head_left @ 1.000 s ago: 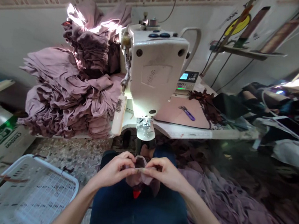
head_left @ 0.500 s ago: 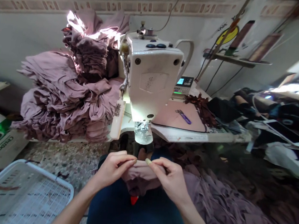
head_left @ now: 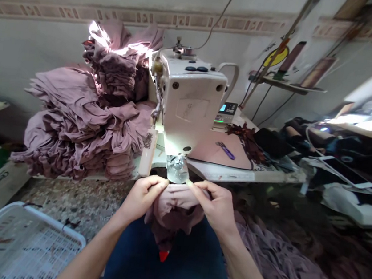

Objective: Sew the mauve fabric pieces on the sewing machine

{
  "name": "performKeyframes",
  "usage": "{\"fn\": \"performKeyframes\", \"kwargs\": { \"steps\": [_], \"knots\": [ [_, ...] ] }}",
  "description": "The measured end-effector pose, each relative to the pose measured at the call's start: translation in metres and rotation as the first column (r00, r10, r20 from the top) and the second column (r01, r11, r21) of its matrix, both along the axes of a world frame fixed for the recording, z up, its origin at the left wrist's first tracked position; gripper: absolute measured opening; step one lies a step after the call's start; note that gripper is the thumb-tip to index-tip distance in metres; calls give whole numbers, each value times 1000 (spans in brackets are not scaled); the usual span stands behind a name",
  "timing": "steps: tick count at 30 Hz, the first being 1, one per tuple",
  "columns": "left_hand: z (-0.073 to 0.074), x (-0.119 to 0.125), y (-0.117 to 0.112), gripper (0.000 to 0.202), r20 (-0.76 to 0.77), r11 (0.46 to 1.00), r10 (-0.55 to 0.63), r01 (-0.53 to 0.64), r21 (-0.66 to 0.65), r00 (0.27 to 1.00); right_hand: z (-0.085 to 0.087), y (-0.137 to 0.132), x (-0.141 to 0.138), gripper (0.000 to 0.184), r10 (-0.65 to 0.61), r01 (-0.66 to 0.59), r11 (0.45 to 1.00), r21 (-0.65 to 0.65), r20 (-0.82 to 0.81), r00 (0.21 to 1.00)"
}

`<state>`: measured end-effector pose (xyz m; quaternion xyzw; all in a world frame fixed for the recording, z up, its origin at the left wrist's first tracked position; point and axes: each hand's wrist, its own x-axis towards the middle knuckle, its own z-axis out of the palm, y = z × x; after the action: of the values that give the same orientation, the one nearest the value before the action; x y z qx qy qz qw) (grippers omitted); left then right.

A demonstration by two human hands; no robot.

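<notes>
A mauve fabric garment piece [head_left: 178, 206] is stretched between my two hands, its upper edge pinched at both ends. My left hand [head_left: 144, 197] closes thumb and finger on the left end, and my right hand [head_left: 214, 205] does the same on the right. The fabric edge sits right at the front of the sewing machine [head_left: 192, 109], by its clear guard [head_left: 177, 171]; whether it lies under the needle is hidden. Below, the cloth hangs in folds over my lap, with a small red tip [head_left: 163, 256] at the bottom.
Left of the machine is a tall heap of mauve garments [head_left: 70, 122]. Purple thread snips [head_left: 225, 150] lie on a pink mat [head_left: 205, 148]. A white basket [head_left: 52, 223] stands lower left. More mauve cloth [head_left: 279, 262] is piled lower right. Thread cones [head_left: 317, 73] stand behind.
Both hands have moved forward and up with the fabric, from above the lap to the machine's guard. More of the cloth now hangs down in view, and the red tip shows lower.
</notes>
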<state>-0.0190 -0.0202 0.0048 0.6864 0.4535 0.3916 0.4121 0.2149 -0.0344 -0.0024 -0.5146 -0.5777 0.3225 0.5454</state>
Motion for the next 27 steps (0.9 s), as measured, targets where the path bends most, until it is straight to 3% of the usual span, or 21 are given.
{"fn": "performKeyframes", "kwargs": {
  "steps": [3,7,12,19,23,27],
  "knots": [
    [5,5,6,32,-14,996,73,-74,-58,997,-6,9,1,28,-22,16,997,-76,-79,997],
    [11,9,9,36,-40,987,158,-159,-38,987,-8,13,2,30,-35,22,994,-105,-119,992],
    [12,0,4,35,-2,995,57,-57,-87,998,4,2,8,29,42,-44,996,-82,-34,999],
    [3,-15,-8,28,-76,991,-130,132,11,989,5,-22,3,30,77,-78,997,25,41,996],
    [7,-10,-3,30,-69,993,-110,112,32,992,5,-16,-1,28,5,-8,998,57,51,999],
    [12,-2,7,33,-50,1000,0,0,-6,999,5,4,-2,30,-25,25,999,-21,-3,1000]
  ]
}}
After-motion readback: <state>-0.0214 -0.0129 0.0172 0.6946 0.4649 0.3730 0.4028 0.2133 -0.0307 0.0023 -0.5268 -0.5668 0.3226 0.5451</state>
